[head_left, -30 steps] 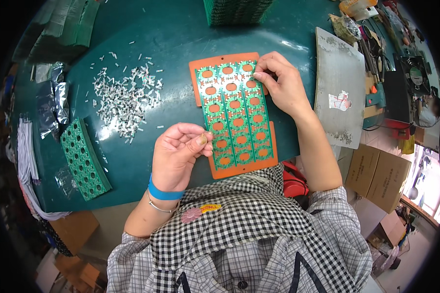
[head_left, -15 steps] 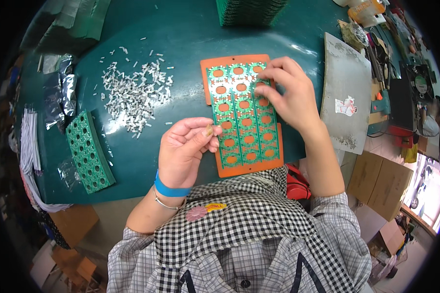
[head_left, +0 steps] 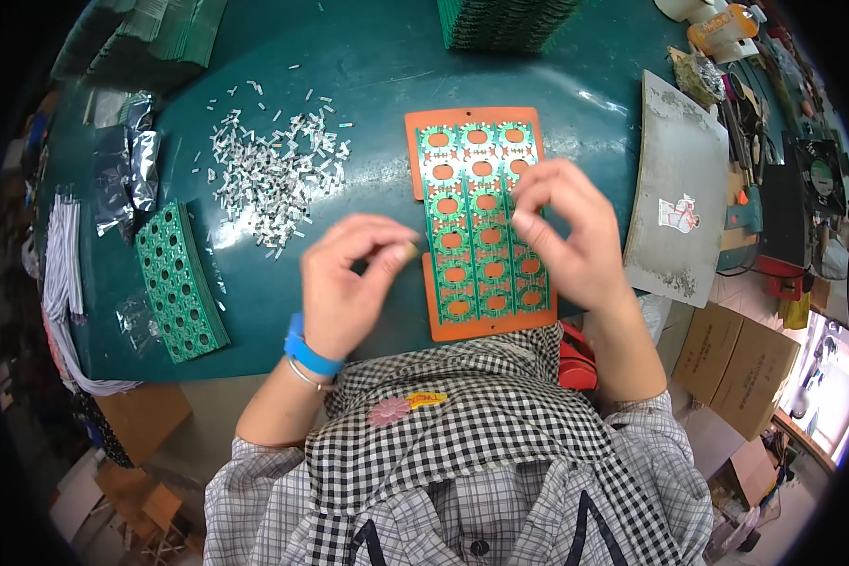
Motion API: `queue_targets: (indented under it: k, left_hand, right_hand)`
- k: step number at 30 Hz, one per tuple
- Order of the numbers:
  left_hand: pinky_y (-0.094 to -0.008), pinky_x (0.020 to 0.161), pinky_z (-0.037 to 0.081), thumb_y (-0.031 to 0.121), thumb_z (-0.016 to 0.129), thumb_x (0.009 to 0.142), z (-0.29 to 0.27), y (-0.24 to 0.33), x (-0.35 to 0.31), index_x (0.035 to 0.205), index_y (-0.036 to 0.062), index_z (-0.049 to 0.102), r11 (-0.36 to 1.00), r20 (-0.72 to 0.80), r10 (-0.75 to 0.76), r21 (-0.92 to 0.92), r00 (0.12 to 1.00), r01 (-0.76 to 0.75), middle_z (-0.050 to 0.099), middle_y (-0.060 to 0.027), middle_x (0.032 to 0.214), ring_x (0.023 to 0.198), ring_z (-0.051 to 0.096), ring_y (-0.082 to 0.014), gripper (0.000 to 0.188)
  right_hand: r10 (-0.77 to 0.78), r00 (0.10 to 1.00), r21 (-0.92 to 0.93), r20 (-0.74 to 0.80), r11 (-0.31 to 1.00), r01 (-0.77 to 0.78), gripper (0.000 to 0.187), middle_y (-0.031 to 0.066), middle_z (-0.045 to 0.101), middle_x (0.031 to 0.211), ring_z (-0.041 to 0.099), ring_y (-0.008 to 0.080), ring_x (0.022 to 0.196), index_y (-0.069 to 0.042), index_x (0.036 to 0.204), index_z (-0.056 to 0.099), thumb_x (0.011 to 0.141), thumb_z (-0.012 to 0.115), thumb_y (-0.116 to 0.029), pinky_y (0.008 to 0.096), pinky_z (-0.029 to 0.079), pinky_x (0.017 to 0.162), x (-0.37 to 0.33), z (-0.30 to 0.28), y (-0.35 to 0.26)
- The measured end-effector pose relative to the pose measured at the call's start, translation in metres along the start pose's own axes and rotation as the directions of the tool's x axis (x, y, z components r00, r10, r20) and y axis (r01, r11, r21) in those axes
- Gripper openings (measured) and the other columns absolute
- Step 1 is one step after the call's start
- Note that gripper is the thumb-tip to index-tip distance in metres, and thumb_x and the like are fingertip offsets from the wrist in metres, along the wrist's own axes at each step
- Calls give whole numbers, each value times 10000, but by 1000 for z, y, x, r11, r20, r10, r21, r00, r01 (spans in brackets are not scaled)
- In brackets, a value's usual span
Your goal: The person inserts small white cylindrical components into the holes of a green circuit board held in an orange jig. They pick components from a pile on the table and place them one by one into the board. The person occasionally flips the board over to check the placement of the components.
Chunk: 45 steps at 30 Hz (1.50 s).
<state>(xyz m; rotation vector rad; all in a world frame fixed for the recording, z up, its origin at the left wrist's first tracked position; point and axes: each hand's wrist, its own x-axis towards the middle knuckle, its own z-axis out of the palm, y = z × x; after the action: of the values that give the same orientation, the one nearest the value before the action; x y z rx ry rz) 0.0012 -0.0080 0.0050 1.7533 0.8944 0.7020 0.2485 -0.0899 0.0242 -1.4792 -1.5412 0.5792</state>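
Note:
A green circuit board panel [head_left: 487, 224] with rows of oval cutouts lies on an orange tray [head_left: 428, 121] at the table's front edge. Just left of the panel is my left hand [head_left: 349, 274], with a blue band at its wrist. Its thumb and forefinger are pinched; anything between them is too small to make out. Over the panel's right column hovers my right hand [head_left: 575, 236], fingers bent and tips drawn together. What it may hold is hidden. Small white and silver pieces [head_left: 275, 179] lie in a loose heap farther left.
A stack of green panels [head_left: 181, 283] stands at the left, beside silvery bags [head_left: 127, 174] and bundled white wires [head_left: 61, 255]. More panels are stacked at the back [head_left: 509, 21]. On the right lies a grey metal sheet [head_left: 679, 179], with tools beyond it.
My right hand has moved down along the panel's right column. My left hand has drawn slightly away from the panel's left edge. The whole view has shifted a little.

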Motion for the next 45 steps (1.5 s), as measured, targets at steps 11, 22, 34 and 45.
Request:
queue_targets:
  k: [11,22,34,45]
  left_hand:
    - [-395,855,337,102,831,692,4,-26,31,895,164,756,838,205,170,485,964,-251,607,29,891,923,512,-213,225]
    - [-373,825,416,2,727,798,-6,-20,24,893,43,633,786,148,216,561,965,-261,640,-56,868,901,589,-226,140]
    - [-282,758,473,-82,515,939,-19,-7,16,976,-6,640,929,76,125,340,989,-144,585,-94,878,785,570,-184,151]
    - [-275,704,500,8,575,985,-20,2,2,1040,5,624,900,211,-176,-362,961,244,663,-107,982,739,584,-136,73]
  right_hand:
    - [238,971,145,-17,962,-233,66,76,640,1012,612,143,781,11,873,629,841,687,4,283,513,726,3,-8,38]
    - [164,985,-22,-58,986,-166,77,55,619,1028,599,141,775,8,867,631,830,697,24,282,511,690,4,-10,53]
    - [106,993,-69,-56,992,-110,82,60,611,996,621,208,837,-12,877,652,822,708,12,321,519,703,3,-10,56]
    - [-98,994,-325,44,939,107,147,72,626,925,595,279,911,-39,862,688,737,733,22,381,509,765,9,-13,50]
